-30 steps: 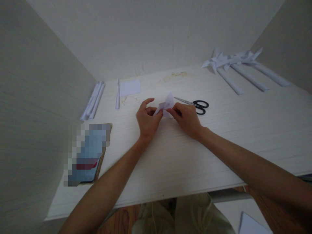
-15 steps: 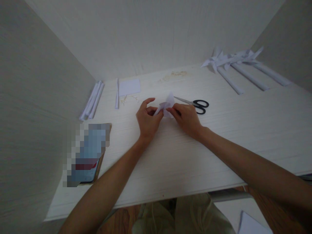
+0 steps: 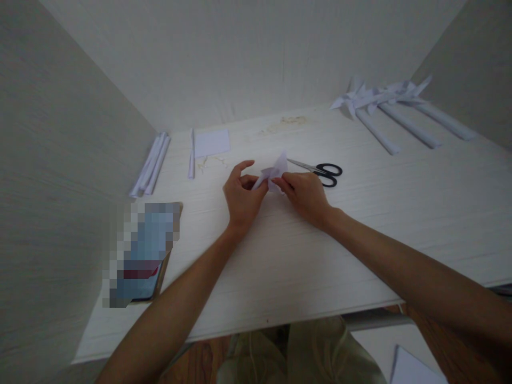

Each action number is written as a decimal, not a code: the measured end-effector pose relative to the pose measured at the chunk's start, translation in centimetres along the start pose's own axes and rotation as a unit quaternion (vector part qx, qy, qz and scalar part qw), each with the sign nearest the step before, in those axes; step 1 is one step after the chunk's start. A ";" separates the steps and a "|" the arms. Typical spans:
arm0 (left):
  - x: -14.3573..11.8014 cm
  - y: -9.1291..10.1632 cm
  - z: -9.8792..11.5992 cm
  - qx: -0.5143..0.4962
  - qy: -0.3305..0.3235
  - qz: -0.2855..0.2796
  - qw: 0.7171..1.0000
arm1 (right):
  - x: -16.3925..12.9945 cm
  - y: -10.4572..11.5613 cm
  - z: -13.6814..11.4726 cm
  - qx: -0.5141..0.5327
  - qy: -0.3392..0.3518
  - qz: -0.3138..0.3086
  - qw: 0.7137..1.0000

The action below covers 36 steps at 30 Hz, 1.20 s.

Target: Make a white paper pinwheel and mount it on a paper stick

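Note:
A folded white paper pinwheel (image 3: pixel 281 162) is pinched between both hands over the middle of the table. My left hand (image 3: pixel 245 198) grips its left side with thumb and fingers, the index finger raised clear. From the right, my right hand (image 3: pixel 305 193) holds the paper near its centre with thumb and forefinger closed. My fingers hide part of the folds. Black-handled scissors (image 3: pixel 328 170) lie just behind my right hand, blades pointing left.
Several finished paper pinwheels (image 3: pixel 372 98) on rolled sticks lie at the back right. Rolled paper tubes (image 3: pixel 154 162), a thin paper roll (image 3: pixel 192 154) and a square sheet (image 3: pixel 213 143) are at the back left. A phone (image 3: pixel 150 250), partly blurred out, rests at the left.
Hardly anything differs. My right fingers have shifted very slightly on the paper, and its upright flap has tipped a little to the right.

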<state>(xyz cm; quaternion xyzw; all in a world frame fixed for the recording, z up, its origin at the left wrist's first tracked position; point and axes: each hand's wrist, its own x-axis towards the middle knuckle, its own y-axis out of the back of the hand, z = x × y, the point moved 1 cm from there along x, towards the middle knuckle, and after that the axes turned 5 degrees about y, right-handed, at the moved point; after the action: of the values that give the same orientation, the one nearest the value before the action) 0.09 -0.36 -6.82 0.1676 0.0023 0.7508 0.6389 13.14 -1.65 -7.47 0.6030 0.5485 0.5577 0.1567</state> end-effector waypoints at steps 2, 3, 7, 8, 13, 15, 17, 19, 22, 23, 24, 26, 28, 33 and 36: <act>0.0 0.0 0.0 0.000 0.000 0.002 1.000 | 0.0 -0.1 0.1 0.005 -0.001 0.007 1.000; 0.0 0.0 0.1 0.000 0.000 0.003 1.000 | 0.0 -0.1 0.2 0.016 0.000 0.015 1.000; 0.1 0.0 0.0 -0.007 -0.002 0.001 1.000 | -0.1 -0.3 0.7 0.059 0.008 0.044 0.997; 0.1 0.0 0.0 -0.008 -0.003 0.001 1.000 | -0.1 -0.3 0.8 0.062 0.008 0.044 0.997; 0.1 0.0 -0.2 -0.007 -0.005 0.005 1.000 | 0.0 -0.1 0.3 0.026 -0.014 -0.009 1.000; 0.1 -0.1 -0.2 -0.006 -0.008 0.001 1.000 | 0.0 0.0 0.1 -0.010 -0.021 -0.024 0.999; 0.0 -0.1 -0.1 -0.005 -0.011 -0.003 1.000 | 0.0 0.1 -0.1 -0.046 -0.028 -0.028 0.998; 0.0 -0.1 -0.1 -0.002 -0.014 -0.007 1.000 | 0.0 0.0 -0.1 -0.065 -0.035 -0.028 0.997; 0.0 -0.1 -0.1 -0.001 -0.014 -0.007 1.000 | 0.1 0.0 -0.1 -0.048 -0.027 -0.023 0.998; 0.0 -0.1 -0.1 -0.002 -0.013 -0.006 1.000 | 0.1 0.0 -0.1 -0.033 -0.019 -0.018 0.999; 0.0 -0.1 -0.1 -0.003 -0.011 -0.004 1.000 | 0.2 0.1 -0.1 -0.017 -0.010 -0.011 1.000; 0.1 -0.1 -0.1 -0.003 -0.009 0.000 1.000 | 0.1 0.1 -0.1 0.014 0.006 0.006 1.000; 0.1 -0.1 -0.1 -0.001 -0.009 0.002 1.000 | 0.0 0.0 0.0 0.037 0.021 0.027 0.999; 0.1 0.0 -0.1 0.000 -0.012 0.001 1.000 | -0.2 -0.3 0.6 0.085 0.028 0.061 0.994; 0.1 0.0 -0.2 0.001 -0.013 0.004 1.000 | -0.2 -0.3 0.7 0.085 0.029 0.048 0.995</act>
<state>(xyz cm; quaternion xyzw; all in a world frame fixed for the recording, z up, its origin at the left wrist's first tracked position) 0.05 -0.22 -6.99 0.1781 -0.0058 0.7510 0.6358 13.60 -1.40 -8.05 0.6231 0.5686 0.5334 0.0622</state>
